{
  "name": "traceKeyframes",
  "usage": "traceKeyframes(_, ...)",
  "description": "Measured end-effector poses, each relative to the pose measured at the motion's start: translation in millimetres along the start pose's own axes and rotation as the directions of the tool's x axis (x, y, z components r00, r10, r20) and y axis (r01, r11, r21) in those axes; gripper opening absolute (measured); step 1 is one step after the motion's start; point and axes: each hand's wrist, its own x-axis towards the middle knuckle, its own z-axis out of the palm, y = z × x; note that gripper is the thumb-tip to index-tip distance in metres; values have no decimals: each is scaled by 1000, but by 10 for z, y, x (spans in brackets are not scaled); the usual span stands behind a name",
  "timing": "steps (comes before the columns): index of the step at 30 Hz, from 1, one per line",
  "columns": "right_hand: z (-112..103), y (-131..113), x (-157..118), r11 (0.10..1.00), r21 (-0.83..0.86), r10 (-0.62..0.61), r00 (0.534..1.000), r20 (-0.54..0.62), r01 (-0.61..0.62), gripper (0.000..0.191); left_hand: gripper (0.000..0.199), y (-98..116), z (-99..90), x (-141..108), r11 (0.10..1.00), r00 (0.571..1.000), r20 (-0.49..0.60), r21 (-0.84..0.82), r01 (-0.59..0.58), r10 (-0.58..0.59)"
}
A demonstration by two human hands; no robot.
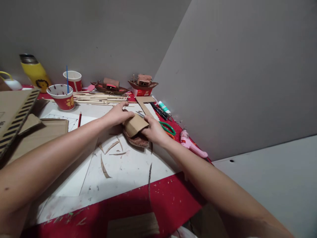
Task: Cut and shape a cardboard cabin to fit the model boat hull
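Note:
A bent piece of tan cardboard (136, 123) arches over a small brown boat hull (136, 140) in front of me. My right hand (155, 130) grips the cardboard's right edge, its fingers partly tucked beneath it. At the far left corner my left hand (117, 115) holds the same piece, with the thumb along its top edge and a finger reaching forward. The hull rests on white paper, partly covered by the cardboard and my right hand. Behind that hand lie scissors with green handles (168, 127); orange handles (170, 135) show just below them.
Thin cardboard offcuts (112, 147) litter the white paper (123, 175). Two finished model boats (110, 86) stand at the back, near wooden sticks (99, 98) and paper cups (61, 100). Cardboard sheets (15, 115) are at left; a pink glue gun (193, 145) lies right, beside the grey wall.

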Motion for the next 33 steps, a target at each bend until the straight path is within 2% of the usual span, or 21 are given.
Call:
traceKeyframes(4,-306,-111,-282,988,93,-132,984,118,121,14,50,181,-176,-349,996,983,159,-7,90,-88)
traceKeyframes(7,-467,-167,-519,948,222,-275,937,216,227,11,42,302,-300,-553,993,916,385,21,114,-113)
traceKeyframes(10,-514,-171,-691,912,274,-373,894,248,305,10,42,343,-385,-677,989,844,523,-8,146,-120)
traceKeyframes(15,-425,-74,-799,844,295,-517,826,227,447,9,54,284,-342,-942,967,777,629,-175,185,-35)
traceKeyframes(17,-377,-32,-812,837,315,-525,820,226,449,10,57,239,-247,-1082,976,790,611,-141,167,-47)
traceKeyframes(20,-325,-1,-823,833,342,-522,822,227,434,11,52,161,-72,-1243,994,870,486,-22,106,-82)
traceKeyframes(23,-312,-10,-825,834,339,-525,814,248,434,10,40,98,63,-1295,1000,925,379,2,30,-29)
traceKeyframes(28,-346,-70,-823,846,307,-521,801,296,437,11,29,74,146,-1266,995,932,361,-99,16,21)
traceKeyframes(33,-378,-93,-839,853,273,-516,794,321,445,11,26,64,184,-1300,999,952,305,-32,-28,37)
